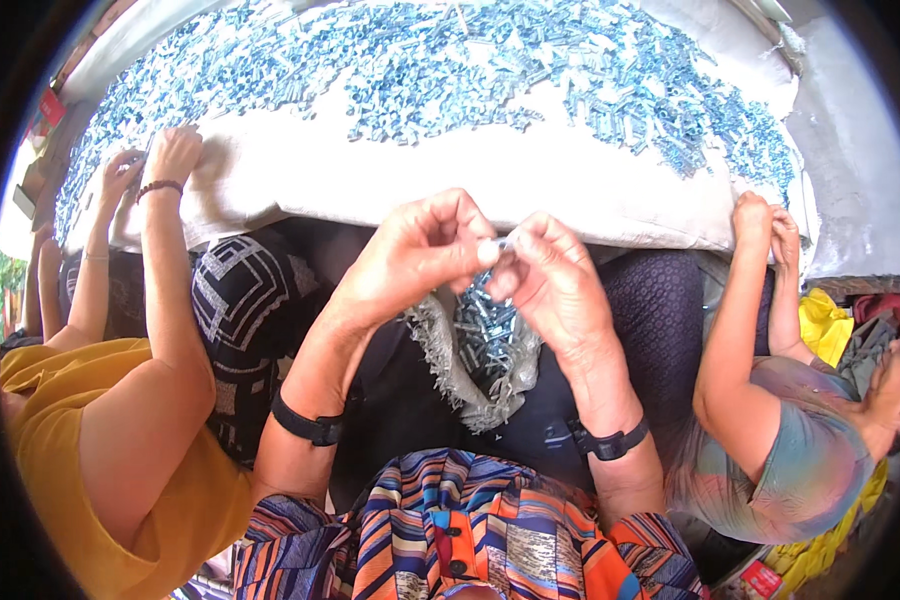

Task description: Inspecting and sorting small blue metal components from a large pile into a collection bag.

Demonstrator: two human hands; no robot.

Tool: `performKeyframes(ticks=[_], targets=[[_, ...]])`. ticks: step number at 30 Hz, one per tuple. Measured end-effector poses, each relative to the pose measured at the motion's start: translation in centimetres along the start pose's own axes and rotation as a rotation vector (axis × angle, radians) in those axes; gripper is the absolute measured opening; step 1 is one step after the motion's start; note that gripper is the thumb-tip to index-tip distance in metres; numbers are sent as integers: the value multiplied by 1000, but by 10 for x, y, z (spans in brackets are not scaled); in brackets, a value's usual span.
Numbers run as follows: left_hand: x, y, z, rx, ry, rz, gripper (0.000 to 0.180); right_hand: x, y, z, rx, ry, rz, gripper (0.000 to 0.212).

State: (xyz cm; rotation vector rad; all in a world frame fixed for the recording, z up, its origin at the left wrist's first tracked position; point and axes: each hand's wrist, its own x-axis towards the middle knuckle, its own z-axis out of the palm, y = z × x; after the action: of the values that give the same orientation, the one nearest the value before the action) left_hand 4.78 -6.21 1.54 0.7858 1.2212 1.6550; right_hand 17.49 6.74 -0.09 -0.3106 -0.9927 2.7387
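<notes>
My left hand (420, 255) and my right hand (560, 290) meet above my lap, just in front of the table's near edge. Thumb and fingers of both are pinched together around a small pale piece (503, 243), mostly covered by the fingertips; its exact kind is too small to make out. Right below them, a frayed grey woven sack (515, 395) lies open on my lap. Inside it are many small shiny blue-silver tube-like pieces (485, 340). Each of my wrists wears a black band.
A table covered with white cloth (320, 170) spans the far side, heaped with small blue pieces (420, 75). At left, a person in a yellow top (160, 470) works at its edge; at right, another in a multicoloured top (780, 450). Yellow cloth (825, 325) lies beyond that person.
</notes>
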Motion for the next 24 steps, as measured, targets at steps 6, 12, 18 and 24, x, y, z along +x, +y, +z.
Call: performKeyframes(ticks=[6,12,18,24], targets=[[-4,-11,0,-269,-207,-62,19,-10,9,0,198,-88,119,12],[-5,-10,-10,-21,-261,-122,15,-8,-18,-10,-608,-100,51,23],[19,10,-15,689,57,-15,10,52,-76,-33,-1384,318,-367,10],[81,5,-10,1154,308,357,13,120,-102,-53,-1929,370,-530,14]])
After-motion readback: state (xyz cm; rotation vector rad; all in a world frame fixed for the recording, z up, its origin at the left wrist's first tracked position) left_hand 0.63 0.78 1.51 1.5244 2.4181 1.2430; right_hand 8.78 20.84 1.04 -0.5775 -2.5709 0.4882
